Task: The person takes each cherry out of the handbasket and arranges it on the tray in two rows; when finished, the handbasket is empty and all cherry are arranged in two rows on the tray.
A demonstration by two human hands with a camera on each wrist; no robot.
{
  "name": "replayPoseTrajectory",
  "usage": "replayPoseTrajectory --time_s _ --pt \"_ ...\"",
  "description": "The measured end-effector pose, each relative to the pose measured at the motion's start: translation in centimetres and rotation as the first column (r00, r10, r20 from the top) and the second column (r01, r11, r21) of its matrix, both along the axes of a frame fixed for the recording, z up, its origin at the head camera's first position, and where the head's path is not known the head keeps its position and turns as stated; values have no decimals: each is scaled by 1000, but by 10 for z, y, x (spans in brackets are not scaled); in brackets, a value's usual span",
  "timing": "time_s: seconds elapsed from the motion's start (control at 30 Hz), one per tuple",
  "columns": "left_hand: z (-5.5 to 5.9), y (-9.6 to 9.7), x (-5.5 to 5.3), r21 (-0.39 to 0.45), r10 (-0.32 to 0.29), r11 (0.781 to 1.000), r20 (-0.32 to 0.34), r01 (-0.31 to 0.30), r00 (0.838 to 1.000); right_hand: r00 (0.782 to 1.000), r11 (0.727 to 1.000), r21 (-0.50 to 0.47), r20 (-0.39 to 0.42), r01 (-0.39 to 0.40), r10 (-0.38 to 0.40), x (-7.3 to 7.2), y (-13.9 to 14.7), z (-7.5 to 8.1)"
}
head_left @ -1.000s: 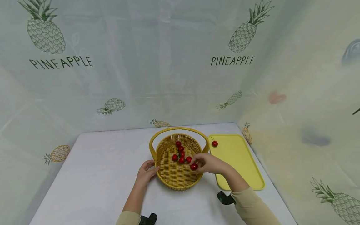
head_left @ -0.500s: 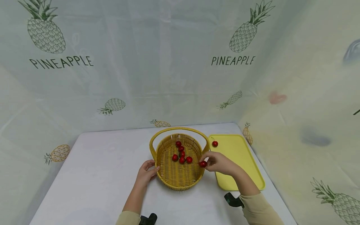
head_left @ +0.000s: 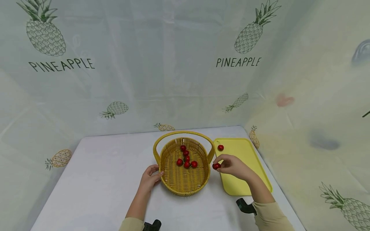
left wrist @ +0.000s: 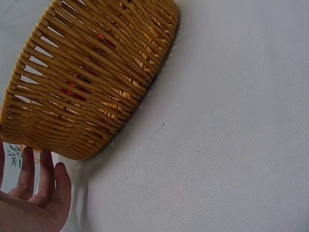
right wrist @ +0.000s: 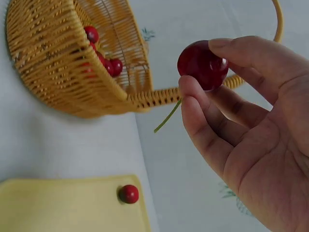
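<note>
In the head view a yellow woven basket (head_left: 182,189) with a tall hoop handle stands mid-table, several red cherries (head_left: 187,158) inside it. My left hand (head_left: 151,178) holds the basket's left side, thumb at the rim; in the left wrist view its fingers (left wrist: 46,181) meet the wicker. Just right of the basket, my right hand (head_left: 232,166) pinches a dark red cherry (right wrist: 200,65) between thumb and fingertips. That cherry's green stem hangs down in the right wrist view. Another cherry (head_left: 221,147) lies on the yellow tray (head_left: 245,166), near its far left corner.
The tray lies right of the basket, close to the table's right edge. A white cloth (head_left: 110,179) covers the table. Behind and beside it hangs a pale curtain (head_left: 185,80) printed with pineapples.
My right hand has carried its cherry rightward, from inside the basket out past the rim to the tray's left edge. The left hand and the basket have stayed put.
</note>
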State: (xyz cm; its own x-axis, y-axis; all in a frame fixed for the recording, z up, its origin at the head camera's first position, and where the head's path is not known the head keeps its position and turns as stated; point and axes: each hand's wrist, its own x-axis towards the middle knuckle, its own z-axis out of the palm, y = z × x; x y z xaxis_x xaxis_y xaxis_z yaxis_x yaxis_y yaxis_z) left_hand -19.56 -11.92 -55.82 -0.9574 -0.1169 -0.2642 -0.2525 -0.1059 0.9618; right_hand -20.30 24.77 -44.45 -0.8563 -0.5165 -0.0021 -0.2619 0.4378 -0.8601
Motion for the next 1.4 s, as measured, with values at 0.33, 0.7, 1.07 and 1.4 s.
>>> replayPoseTrajectory --time_s 0.33,0.7,1.07,1.4 --pt "-2 -1 -1 14 -10 1000 -2 10 1000 996 996 29 23 81 -81 -5 20 -7" --pt "-3 -1 -1 -11 -1 1000 4 1 1000 994 993 55 33 102 -104 -20 41 -15" --pt "0 -1 0 -3 -4 1000 5 4 1000 977 975 68 -8 211 -211 -43 59 -27" --pt "2 -2 0 5 -15 1000 2 15 1000 967 963 93 -35 254 -251 -65 69 -35"
